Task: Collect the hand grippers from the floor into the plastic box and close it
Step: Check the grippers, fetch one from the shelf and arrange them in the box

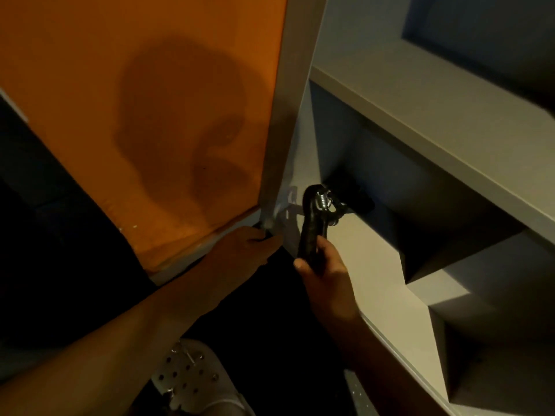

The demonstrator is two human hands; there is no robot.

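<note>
**Gripper in hand at the open cupboard**

Down at the near edge, a white perforated shoe (187, 376) sits on the dark floor, right under the camera. Both bare forearms reach away from it. The left hand (249, 243) is out at the bottom corner of the orange door (150, 115), and its fingers are curled round the door's lower edge where the pale grey side strip meets the corner. The fingertips are tucked into shadow, so exactly what they touch there is hard to tell.

Over to the right, the right hand (326, 276) has the hand gripper (313, 226). The fingers are wrapped tight round one black handle, with the thumb lying along the near left side. The gripper stands up and away from the fist, its silver coil spring (326, 199) at the far top end. It is up off the floor, just inside the cupboard opening, above the pale bottom panel (369, 265). There's a dark shape just beyond the spring, against the back wall. It could be the second handle or only shadow. I cannot tell which.

Further right, a pale shelf (435, 121) runs across above that compartment. A big rounded shadow falls on the orange door's face.
</note>
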